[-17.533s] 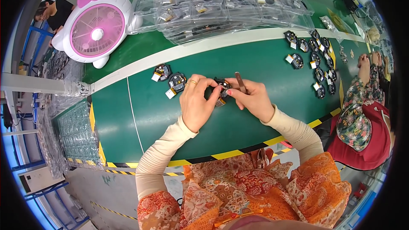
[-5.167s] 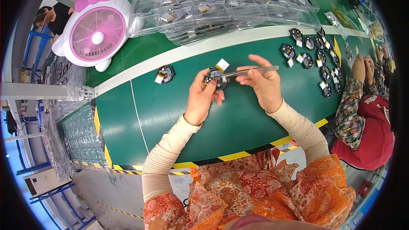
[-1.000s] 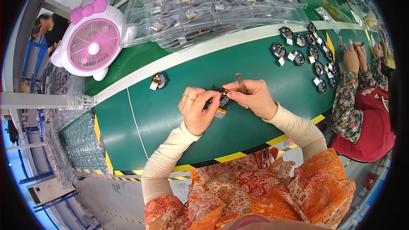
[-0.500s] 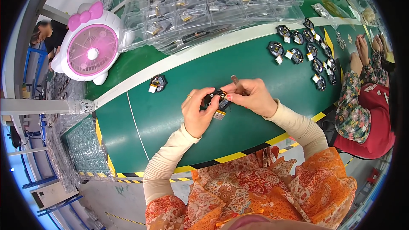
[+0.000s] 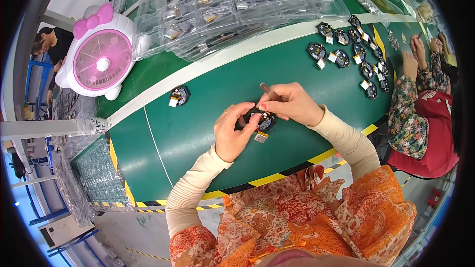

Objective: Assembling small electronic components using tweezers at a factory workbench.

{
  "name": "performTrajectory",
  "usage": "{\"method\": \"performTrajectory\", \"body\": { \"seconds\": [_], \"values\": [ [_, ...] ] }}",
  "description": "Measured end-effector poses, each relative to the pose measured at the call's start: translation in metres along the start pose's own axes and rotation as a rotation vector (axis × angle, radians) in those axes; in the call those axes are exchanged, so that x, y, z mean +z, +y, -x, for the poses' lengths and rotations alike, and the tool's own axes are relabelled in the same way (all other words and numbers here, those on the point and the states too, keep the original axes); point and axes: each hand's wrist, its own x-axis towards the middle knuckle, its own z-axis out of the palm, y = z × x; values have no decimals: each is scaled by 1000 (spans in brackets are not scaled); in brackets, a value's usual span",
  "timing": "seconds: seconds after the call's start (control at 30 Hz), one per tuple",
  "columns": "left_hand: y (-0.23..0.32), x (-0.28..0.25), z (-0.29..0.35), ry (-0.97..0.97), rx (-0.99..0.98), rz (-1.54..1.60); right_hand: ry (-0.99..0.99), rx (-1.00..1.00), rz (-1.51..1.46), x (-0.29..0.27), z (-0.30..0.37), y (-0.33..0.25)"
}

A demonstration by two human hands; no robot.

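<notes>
My left hand (image 5: 233, 132) is closed around the rim of a round black electronic housing (image 5: 267, 122) with a circuit board inside, tilted just above the green table. From its near side a small silver battery pack (image 5: 261, 137) with a yellow edge hangs by its leads. My right hand (image 5: 296, 105) pinches slim brownish metal tweezers (image 5: 267, 90), their upper end sticking up past the fingers. Its fingertips meet the housing's far right edge, and the tweezers' tips are hidden there. A similar housing (image 5: 181, 95) with a battery lies to the left.
Several more housings with batteries (image 5: 341, 58) lie at the table's right. Clear plastic trays (image 5: 232, 12) of parts are stacked beyond the white ledge (image 5: 213, 55). A pink and white fan (image 5: 102, 63) stands at far left. A co-worker's hands (image 5: 414, 59) are at the right.
Both hands have shifted slightly, and the housing has moved a little to the right and nearer. The tweezers' upper end has moved left and up. The view has turned a little.
</notes>
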Motion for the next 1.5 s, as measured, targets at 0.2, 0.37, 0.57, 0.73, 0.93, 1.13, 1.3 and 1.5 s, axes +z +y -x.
{"method": "performTrajectory", "body": {
  "seconds": [0.2, 0.37, 0.57, 0.73, 0.93, 1.13, 1.3, 1.5],
  "values": [
    [10, -4, -8, -56, 3, -118, 124, -40, -25, 9, 4, 11],
    [-13, 6, -10, 95, -148, 70, 192, -487, 395, 4, -11, 35],
    [-24, -3, -21, -17, -500, 150, 485, -763, 826, 9, 4, 11],
    [-18, -5, -25, -246, 151, -624, 227, -1055, 954, 18, 9, 27],
    [-25, 35, -41, -474, 234, -699, 182, -1257, 1004, 19, 12, 23],
    [-22, 124, -110, -429, 386, -561, 174, -1452, 959, 5, 19, 0],
    [-17, 199, -153, -415, 495, -509, 197, -1466, 999, -3, 25, -12],
    [-18, 216, -175, -439, 392, -118, 207, -1435, 1049, -10, 20, -12]
  ]
}}
